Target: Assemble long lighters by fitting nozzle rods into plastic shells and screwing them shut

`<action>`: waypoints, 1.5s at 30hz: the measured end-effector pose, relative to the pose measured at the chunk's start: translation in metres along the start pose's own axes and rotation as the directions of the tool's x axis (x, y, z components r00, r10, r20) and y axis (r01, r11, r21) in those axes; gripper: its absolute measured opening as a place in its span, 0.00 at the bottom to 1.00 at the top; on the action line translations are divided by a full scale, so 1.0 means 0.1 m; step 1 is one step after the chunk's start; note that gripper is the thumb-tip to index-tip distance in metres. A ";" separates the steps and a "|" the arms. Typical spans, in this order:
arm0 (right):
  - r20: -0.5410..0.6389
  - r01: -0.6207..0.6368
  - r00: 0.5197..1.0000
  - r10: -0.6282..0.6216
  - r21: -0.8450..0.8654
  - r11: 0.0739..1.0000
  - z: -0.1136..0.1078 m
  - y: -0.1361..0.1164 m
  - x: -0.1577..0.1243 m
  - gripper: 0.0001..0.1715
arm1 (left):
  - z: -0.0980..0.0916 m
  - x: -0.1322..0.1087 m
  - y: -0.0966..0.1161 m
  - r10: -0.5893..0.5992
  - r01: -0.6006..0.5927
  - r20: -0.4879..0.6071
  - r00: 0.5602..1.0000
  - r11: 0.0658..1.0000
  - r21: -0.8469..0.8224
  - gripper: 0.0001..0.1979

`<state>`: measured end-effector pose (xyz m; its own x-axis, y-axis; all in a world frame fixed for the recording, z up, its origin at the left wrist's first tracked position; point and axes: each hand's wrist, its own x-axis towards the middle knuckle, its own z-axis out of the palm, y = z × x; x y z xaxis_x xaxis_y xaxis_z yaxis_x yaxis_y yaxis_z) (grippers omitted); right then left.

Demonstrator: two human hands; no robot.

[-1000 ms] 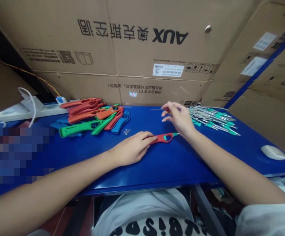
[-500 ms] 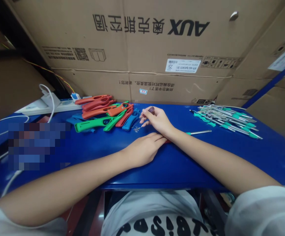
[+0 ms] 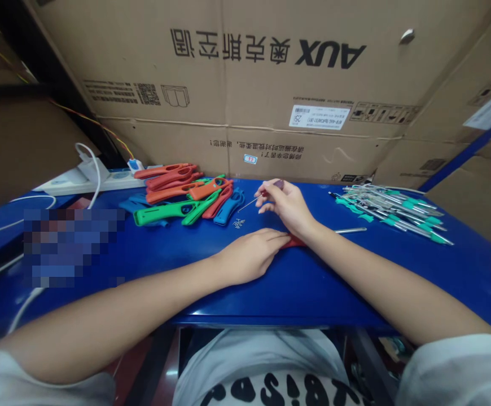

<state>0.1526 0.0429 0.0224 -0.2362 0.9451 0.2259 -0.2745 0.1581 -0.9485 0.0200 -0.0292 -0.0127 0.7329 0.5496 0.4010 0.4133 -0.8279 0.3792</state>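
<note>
My left hand lies flat on the blue table, fingers pressed on a red plastic handle that is mostly hidden under my right wrist. A metal rod sticks out of that handle to the right. My right hand hovers above the table and pinches a thin metal pin with a dark red head. A small cluster of tiny metal springs lies on the table just left of that hand.
A pile of red, orange, green and blue plastic handles lies at the back left. Several metal rods with teal collars are heaped at the back right. A white power strip with cables sits far left. Cardboard boxes wall the back.
My right hand swept from the rod pile on the right over to the springs and lifted slightly with the thin pin. The left hand stayed on the red handle. The camera turned left.
</note>
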 end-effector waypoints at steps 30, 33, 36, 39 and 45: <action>-0.134 0.122 0.984 -0.117 0.033 0.992 -0.46 -0.27 -0.31 0.26 | -0.18 0.08 0.04 -0.258 0.088 -0.471 0.844 0.932 -0.352 0.02; -0.141 0.143 0.980 -0.138 0.026 0.989 -0.46 -0.29 -0.31 0.25 | -0.18 0.08 0.04 -0.257 0.095 -0.468 0.846 0.935 -0.342 0.02; -0.124 0.160 0.980 -0.157 0.018 0.987 -0.46 -0.32 -0.32 0.25 | -0.18 0.08 0.04 -0.259 0.100 -0.462 0.848 0.935 -0.340 0.03; -0.104 0.177 0.979 -0.176 0.001 0.984 -0.45 -0.34 -0.33 0.25 | -0.18 0.07 0.04 -0.259 0.105 -0.459 0.850 0.937 -0.334 0.03; -0.118 0.192 0.974 -0.194 -0.027 0.981 -0.42 -0.36 -0.36 0.25 | -0.17 0.07 0.04 -0.284 0.138 -0.439 0.852 0.932 -0.335 0.04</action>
<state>0.2102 0.0150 0.0395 -0.0668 0.9237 0.3774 -0.2899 0.3439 -0.8931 0.0175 -0.0267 0.0061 0.2703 0.7526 0.6004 0.3050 -0.6584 0.6881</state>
